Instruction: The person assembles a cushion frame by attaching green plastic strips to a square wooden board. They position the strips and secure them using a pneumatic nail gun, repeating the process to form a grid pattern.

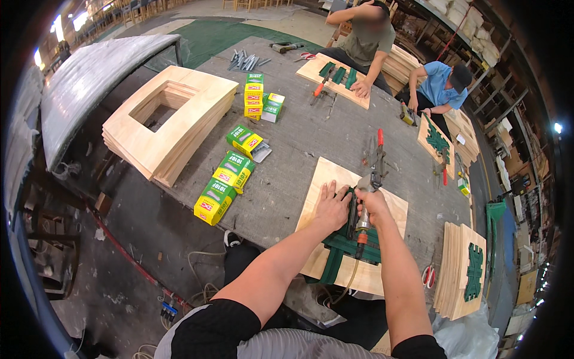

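A pale plywood panel [397, 210] lies in front of me on the worktable. Dark green webbing straps [330, 268] cross its middle, and one end hangs over the near edge. My right hand [373, 206] is wrapped round the handle of a pneumatic staple gun [363, 222], whose air hose [354, 276] runs down toward me. The gun's nose is over the straps; its exact contact is hidden. My left hand [332, 206] lies on the panel beside the gun with fingers stretched out, their tips at the strap's edge.
Green-and-yellow staple boxes [234, 169] stand left of the panel. Beyond them is a stack of plywood frames [173, 99]. Red-handled pliers [379, 143] lie ahead, scissors [429, 276] at right beside stacked panels [451, 269]. Two people work across the table [287, 113].
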Demonstrator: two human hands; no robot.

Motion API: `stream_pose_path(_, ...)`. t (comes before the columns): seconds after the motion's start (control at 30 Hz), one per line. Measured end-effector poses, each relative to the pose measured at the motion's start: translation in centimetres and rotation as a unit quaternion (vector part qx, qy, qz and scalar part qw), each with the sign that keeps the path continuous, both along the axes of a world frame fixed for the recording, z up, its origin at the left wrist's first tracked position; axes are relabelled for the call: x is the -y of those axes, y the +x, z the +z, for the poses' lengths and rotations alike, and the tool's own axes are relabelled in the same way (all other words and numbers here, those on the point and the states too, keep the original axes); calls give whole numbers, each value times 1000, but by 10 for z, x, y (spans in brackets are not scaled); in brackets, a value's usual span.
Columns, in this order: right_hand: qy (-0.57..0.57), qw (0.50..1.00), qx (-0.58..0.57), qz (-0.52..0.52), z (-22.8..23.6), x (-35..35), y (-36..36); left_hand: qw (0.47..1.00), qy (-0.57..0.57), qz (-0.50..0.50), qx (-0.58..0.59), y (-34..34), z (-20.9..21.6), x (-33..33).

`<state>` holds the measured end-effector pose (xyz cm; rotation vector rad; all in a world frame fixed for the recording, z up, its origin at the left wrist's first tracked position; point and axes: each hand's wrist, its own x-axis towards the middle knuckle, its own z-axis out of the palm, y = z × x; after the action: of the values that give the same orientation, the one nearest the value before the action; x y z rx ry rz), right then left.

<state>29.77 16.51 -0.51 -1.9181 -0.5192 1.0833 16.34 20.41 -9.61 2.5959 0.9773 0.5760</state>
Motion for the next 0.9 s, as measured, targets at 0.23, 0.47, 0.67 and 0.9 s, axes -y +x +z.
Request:
stream_pose_path(0.23, 32, 999, 0, -13, 4, 3, -2, 999, -34, 19, 37, 1, 3, -1)
stream_pose_path(0.47, 13, 1000, 5, 11, -3, -3, -3, 999, -36, 22, 34, 0, 3, 1)
stream_pose_path(0.67, 31, 999, -9, 0, 1, -3, -6, 997, -42, 26, 52, -4, 4, -1)
stream_pose_path(0.9, 5, 1000, -3, 24, -1, -2, -8, 993, -53, 42, 93, 0, 1, 0)
